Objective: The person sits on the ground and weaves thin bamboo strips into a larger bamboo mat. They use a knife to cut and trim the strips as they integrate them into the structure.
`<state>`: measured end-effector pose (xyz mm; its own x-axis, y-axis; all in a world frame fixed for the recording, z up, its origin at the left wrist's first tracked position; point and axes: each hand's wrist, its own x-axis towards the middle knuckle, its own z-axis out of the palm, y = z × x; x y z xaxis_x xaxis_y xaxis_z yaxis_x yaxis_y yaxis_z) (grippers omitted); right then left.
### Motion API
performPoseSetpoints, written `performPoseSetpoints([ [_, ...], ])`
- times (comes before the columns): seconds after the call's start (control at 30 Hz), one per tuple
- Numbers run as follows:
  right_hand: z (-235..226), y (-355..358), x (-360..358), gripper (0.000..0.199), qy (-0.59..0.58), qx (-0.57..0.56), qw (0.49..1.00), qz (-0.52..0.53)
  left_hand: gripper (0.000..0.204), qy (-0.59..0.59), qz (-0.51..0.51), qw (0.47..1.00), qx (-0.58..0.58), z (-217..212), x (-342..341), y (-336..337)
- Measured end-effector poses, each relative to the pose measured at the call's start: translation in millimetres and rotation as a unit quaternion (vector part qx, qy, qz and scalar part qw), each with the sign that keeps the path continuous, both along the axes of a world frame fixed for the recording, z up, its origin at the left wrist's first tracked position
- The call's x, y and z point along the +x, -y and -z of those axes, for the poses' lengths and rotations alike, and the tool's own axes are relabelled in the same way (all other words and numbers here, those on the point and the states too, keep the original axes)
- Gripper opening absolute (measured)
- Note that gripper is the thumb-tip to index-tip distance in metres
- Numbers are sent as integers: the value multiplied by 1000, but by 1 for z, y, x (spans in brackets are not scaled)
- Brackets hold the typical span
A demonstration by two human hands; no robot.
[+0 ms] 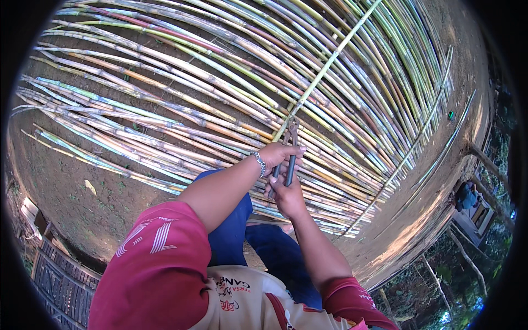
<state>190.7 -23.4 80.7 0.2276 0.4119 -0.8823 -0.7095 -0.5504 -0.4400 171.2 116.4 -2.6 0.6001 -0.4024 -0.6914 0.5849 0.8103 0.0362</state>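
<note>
Both hands grip a pair of pliers with dark handles. My left hand, a metal bracelet on its wrist, wraps the upper part of the handles. Lower down, my right hand holds the handle ends. The rusty jaws of the pliers bite at the spot where a long thin green cross pole lies over a mat of bamboo canes spread side by side on the ground. My knees in blue trousers are just below the hands.
Bare dirt ground lies left of the canes. A second thin cross pole runs over the canes at the right. A woven dark panel is at lower left. At far right a person sits on a wooden platform among trees.
</note>
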Motion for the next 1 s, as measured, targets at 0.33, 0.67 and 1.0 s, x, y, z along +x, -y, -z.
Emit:
performPoseSetpoints([
  [0.33,-81,-25,88,35,-93,-86,992,7,23,-154,-246,953,-86,-42,50,10],
  [0.67,-112,-73,146,21,69,-197,921,-330,47,-280,-201,927,150,-73,95,19],
  [1.0,-50,-25,21,44,94,-131,981,-107,34,-6,-121,972,202,-10,7,16],
])
